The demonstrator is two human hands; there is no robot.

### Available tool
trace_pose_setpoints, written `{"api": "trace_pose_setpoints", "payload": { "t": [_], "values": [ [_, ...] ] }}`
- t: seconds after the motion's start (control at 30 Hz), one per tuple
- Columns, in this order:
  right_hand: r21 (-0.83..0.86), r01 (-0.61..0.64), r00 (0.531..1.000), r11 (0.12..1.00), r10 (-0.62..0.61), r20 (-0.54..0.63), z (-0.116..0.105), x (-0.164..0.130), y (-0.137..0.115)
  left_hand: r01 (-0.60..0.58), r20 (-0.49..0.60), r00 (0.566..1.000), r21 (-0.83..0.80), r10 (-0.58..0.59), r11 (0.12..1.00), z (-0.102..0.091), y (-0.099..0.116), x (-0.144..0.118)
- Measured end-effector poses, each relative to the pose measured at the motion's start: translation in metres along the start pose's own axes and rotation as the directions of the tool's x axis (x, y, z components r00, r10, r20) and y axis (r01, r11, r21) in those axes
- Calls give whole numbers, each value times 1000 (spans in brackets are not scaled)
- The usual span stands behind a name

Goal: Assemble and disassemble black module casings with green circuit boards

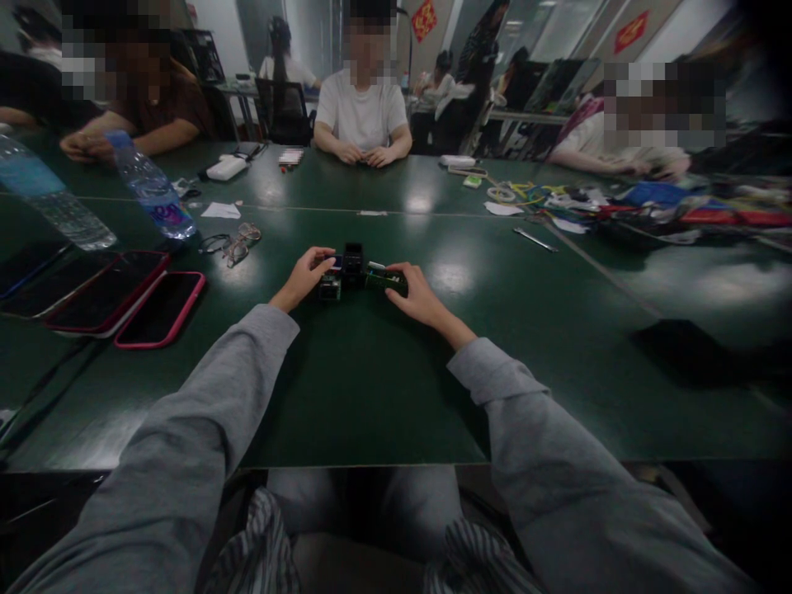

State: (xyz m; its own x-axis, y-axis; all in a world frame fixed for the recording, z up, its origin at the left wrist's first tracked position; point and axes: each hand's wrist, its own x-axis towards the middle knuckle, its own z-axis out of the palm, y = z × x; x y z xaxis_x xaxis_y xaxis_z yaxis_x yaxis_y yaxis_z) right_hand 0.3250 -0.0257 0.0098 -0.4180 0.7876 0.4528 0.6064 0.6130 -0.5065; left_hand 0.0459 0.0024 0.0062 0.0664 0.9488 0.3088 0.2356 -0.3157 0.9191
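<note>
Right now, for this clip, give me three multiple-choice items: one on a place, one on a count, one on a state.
1. Where does the small electronic assembly lie?
A. on the green table
B. on a chair
C. on the floor

2. How many red-edged phones lie side by side at the left?
A. one
B. two
C. five

3. How does the left hand stand to the assembly?
A. far away
B. under the table
C. touching its end

Answers: 1 A, it rests on the tabletop between both hands; 2 B, two red rims show; 3 C, fingers meet it opposite the right hand.

Glasses (233, 242) and phones (159, 308) crowd the left.
</note>
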Motion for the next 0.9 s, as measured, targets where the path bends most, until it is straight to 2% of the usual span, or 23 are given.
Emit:
{"api": "trace_pose_setpoints", "payload": {
  "t": [0.2,0.4,0.9],
  "values": [
    [48,-7,999,999,8,-32,-1,1,-5,-13,-13,1000,60,14,998,1,1,-1],
    [163,-65,997,984,70,-24,-2,3,-14,-39,-14,999,131,41,991,-1,3,-3],
    [257,-93,994,962,102,-24,2,4,-10,-27,41,999,107,23,994,-1,6,-3]
  ]
}}
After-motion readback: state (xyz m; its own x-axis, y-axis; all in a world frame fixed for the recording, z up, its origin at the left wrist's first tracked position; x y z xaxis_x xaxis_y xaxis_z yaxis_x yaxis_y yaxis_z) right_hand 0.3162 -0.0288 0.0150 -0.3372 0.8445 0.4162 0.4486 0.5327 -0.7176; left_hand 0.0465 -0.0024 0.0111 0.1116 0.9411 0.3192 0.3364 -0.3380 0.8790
